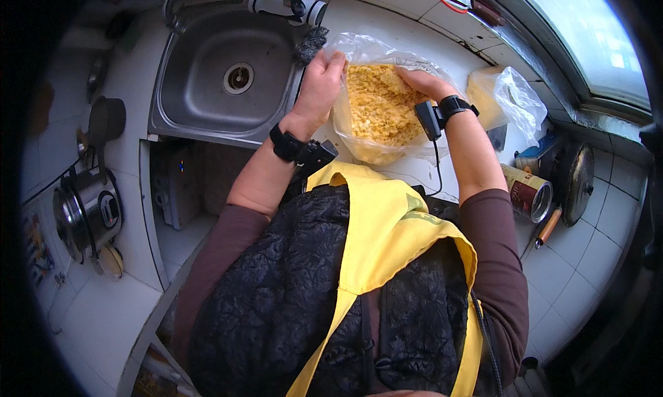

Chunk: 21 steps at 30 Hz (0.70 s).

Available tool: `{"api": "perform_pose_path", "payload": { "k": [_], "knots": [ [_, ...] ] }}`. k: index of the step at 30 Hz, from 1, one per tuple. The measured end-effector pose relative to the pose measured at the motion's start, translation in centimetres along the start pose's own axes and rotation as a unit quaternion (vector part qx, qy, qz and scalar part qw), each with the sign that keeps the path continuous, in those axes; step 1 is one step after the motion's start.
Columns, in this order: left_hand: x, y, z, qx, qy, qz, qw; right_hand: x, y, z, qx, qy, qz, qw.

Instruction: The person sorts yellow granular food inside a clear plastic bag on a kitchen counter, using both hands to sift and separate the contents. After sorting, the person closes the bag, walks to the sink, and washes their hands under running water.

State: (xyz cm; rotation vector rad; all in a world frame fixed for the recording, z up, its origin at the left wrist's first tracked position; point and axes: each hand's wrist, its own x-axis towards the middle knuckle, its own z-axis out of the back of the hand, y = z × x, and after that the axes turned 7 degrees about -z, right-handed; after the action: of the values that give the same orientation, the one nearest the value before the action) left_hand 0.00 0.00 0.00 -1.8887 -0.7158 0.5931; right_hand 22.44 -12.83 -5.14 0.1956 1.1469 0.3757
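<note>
A clear plastic bag (373, 46) stands open on the white counter right of the sink. Yellow, crumbly, grainy food (380, 110) fills much of it; I cannot tell its exact kind. At the bag's upper left, my left hand (323, 86) pinches the rim between thumb and fingers. My right hand (427, 85) reaches in at the upper right, its fingertips down at the yellow crumbs and partly hidden by them. Whether those fingers hold anything does not show. Each wrist wears a black strap with a small box.
To the left is a steel sink (207, 86) with a faucet (286, 3). A dark scouring pad (311, 46) lies at its right rim. Another plastic bag (511, 97) sits right of the first. Farther right are a can (528, 192) and a dark pan lid (579, 183). A steel pot (88, 210) stands far left.
</note>
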Motion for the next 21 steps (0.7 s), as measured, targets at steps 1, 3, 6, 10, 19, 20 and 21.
{"api": "perform_pose_path", "payload": {
  "k": [1,3,6,10,19,20,21],
  "knots": [
    [-0.1,-0.1,0.0,-0.001,-0.001,0.002,1.0,-0.5,0.5,-0.2,-0.038,-0.008,-0.009,0.999],
    [-0.1,-0.3,-0.2,-0.001,-0.002,0.004,1.0,-1.5,1.4,-0.7,-0.117,-0.038,-0.025,0.992],
    [-0.1,-0.4,-0.3,0.0,-0.005,-0.001,1.0,-2.8,1.8,-1.7,-0.189,-0.108,0.026,0.976],
    [-0.3,-0.5,-0.2,-0.002,-0.013,0.004,1.0,-3.6,2.1,-1.0,-0.053,-0.032,0.001,0.998],
    [-0.2,0.1,-0.1,-0.02,-0.01,0.006,1.0,-2.9,0.4,-0.1,0.221,0.079,-0.023,0.972],
    [-0.2,0.1,-0.1,-0.025,-0.009,0.011,1.0,-2.7,0.0,-0.7,0.238,0.068,-0.013,0.969],
    [-0.2,0.0,-0.3,-0.02,-0.004,0.006,1.0,-2.6,-0.2,-0.8,0.256,0.054,-0.001,0.965]
  ]
}}
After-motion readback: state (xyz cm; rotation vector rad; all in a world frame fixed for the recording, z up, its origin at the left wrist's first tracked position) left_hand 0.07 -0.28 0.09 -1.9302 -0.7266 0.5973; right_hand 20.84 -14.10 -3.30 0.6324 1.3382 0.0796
